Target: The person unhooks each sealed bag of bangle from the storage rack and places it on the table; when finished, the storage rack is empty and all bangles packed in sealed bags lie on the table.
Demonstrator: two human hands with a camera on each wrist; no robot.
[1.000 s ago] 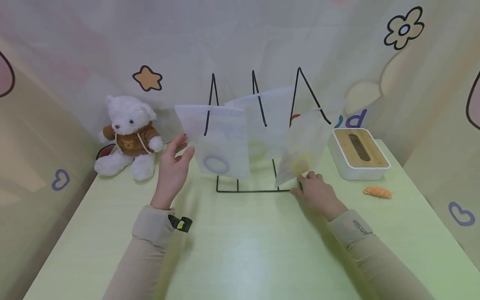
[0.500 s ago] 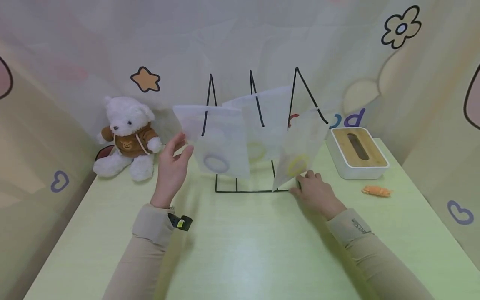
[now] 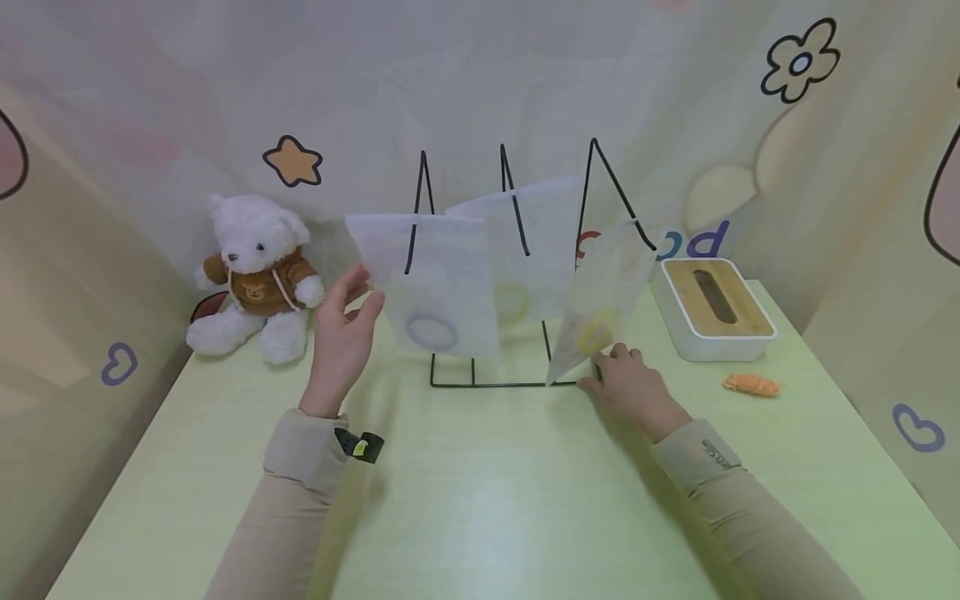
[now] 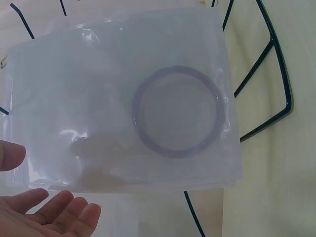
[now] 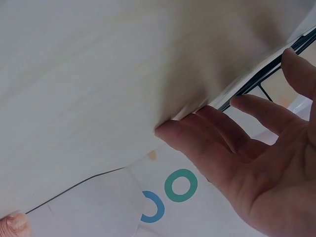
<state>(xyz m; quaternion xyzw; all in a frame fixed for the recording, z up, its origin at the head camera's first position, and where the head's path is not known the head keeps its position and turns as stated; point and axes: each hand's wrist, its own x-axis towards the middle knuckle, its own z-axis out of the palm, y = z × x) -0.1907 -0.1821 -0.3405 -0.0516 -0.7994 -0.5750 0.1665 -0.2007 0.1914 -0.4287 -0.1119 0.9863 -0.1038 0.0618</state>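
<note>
A black wire rack [image 3: 508,385] stands on the table with three peaked uprights, translucent plastic bags hung over them. Inside the left bag [image 3: 442,283] shows a pale purple ring [image 4: 177,111]; yellowish rings show in the middle bag [image 3: 536,242] and the right bag [image 3: 600,292]. My left hand [image 3: 345,342] is beside the left bag's edge, thumb and fingers spread apart and holding nothing. Low at the rack's right front corner is my right hand [image 3: 633,387], its thumb and forefinger tips at the black wire [image 5: 264,74] and other fingertips at the bag's lower edge.
At the back left sits a white teddy bear [image 3: 255,275] in a brown hoodie. A white tissue box [image 3: 720,312] with a wooden lid stands at the right, an orange wrapped item [image 3: 752,384] in front of it. A printed curtain [image 3: 480,75] hangs behind the table.
The right bag's lower corner has swung slightly down and toward the front bar. Both hands stay in nearly the same place; the whole head view shifts a little.
</note>
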